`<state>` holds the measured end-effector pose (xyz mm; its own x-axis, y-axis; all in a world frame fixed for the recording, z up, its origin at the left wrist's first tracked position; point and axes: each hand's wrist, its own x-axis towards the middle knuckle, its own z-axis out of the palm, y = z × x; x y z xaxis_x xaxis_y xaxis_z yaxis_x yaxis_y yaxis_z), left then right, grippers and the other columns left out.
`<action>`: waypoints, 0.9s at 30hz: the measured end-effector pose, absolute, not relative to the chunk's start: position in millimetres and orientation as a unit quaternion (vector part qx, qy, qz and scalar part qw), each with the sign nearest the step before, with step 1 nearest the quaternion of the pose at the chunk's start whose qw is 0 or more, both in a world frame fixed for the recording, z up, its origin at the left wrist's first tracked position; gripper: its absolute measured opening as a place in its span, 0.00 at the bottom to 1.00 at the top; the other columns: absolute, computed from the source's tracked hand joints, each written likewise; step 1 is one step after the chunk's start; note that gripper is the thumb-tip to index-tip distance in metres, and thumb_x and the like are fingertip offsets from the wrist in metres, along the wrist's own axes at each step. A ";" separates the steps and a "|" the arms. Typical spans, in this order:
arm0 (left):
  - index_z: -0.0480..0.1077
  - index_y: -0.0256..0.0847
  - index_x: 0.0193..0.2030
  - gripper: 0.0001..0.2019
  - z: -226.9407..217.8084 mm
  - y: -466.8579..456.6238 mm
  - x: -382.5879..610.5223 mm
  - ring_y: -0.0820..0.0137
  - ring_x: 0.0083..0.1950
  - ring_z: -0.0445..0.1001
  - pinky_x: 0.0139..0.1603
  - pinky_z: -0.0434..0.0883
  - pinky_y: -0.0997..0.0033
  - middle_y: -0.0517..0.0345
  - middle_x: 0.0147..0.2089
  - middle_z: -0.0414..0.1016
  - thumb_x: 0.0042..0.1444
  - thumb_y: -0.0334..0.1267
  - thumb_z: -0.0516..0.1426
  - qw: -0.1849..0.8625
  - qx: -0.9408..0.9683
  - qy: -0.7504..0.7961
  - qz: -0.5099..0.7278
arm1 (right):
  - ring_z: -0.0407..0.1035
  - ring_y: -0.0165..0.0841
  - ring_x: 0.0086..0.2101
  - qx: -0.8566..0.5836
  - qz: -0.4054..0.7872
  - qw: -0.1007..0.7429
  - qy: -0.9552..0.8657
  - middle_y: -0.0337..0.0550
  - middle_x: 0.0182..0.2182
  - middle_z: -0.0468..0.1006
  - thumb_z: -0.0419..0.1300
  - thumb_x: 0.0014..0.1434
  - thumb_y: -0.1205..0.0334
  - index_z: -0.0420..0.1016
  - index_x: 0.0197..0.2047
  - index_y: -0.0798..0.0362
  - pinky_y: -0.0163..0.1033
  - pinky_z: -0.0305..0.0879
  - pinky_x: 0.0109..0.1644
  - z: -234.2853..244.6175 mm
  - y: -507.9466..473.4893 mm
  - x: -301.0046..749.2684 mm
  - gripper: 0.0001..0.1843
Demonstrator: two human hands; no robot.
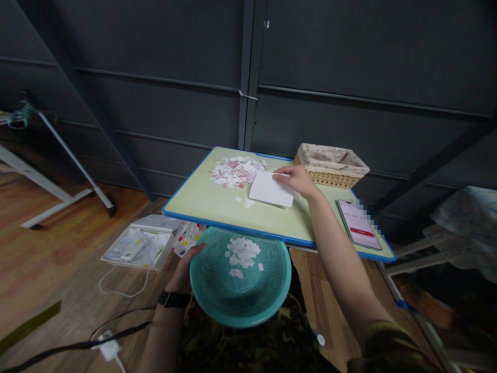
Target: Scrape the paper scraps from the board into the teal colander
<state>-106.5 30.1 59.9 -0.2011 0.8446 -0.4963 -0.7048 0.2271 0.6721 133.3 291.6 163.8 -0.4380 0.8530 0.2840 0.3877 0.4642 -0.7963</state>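
My right hand (295, 180) pinches a white card (272, 189) by its far right edge, just above the yellow-green table top (209, 199). Left of the card lies a heap of small white and pink paper pieces (233, 171). A few loose white pieces (247, 202) sit nearer the table's front edge. Below that edge, my left hand (185, 269) grips the rim of a round teal plastic basket (240, 305) at its left side. Inside the basket rests a small pile of white paper pieces (243, 251). The left fingers are partly hidden by the basket.
A wicker basket with a cloth lining (332, 168) stands at the table's back right. A phone (359, 224) lies on the right end. On the floor to the left are an open white box (137, 247), black cables (85, 344) and a white adapter (108, 347). Dark panels rise behind the table.
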 end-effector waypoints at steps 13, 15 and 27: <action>0.78 0.37 0.35 0.11 56.5 30.7 -107.5 0.52 0.45 0.81 0.45 0.76 0.62 0.55 0.28 0.83 0.42 0.35 0.65 0.618 0.073 0.479 0.619 | 0.72 0.36 0.31 -0.388 0.353 0.325 -0.787 0.47 0.32 0.83 0.65 0.46 0.53 0.84 0.33 0.57 0.37 0.65 0.33 164.2 288.4 132.6 0.17; 0.78 0.37 0.35 0.11 57.1 30.9 -107.2 0.53 0.43 0.82 0.44 0.77 0.63 0.56 0.28 0.83 0.42 0.35 0.65 0.616 0.077 0.480 0.620 | 0.72 0.36 0.31 -0.385 0.358 0.323 -0.787 0.47 0.32 0.83 0.66 0.46 0.52 0.84 0.34 0.58 0.37 0.65 0.33 163.9 288.3 132.7 0.17; 0.78 0.36 0.33 0.12 57.4 30.1 -107.7 0.51 0.44 0.81 0.45 0.76 0.60 0.52 0.34 0.85 0.39 0.36 0.67 0.631 0.090 0.461 0.617 | 0.70 0.34 0.28 -0.376 0.368 0.326 -0.785 0.47 0.31 0.82 0.66 0.46 0.49 0.84 0.35 0.58 0.36 0.63 0.29 162.4 292.2 135.9 0.20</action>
<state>-107.7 30.1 57.4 -0.1863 0.8622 -0.4710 -0.6953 0.2230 0.6832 135.9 292.2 162.4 -0.5043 0.8308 0.2355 0.3506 0.4462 -0.8234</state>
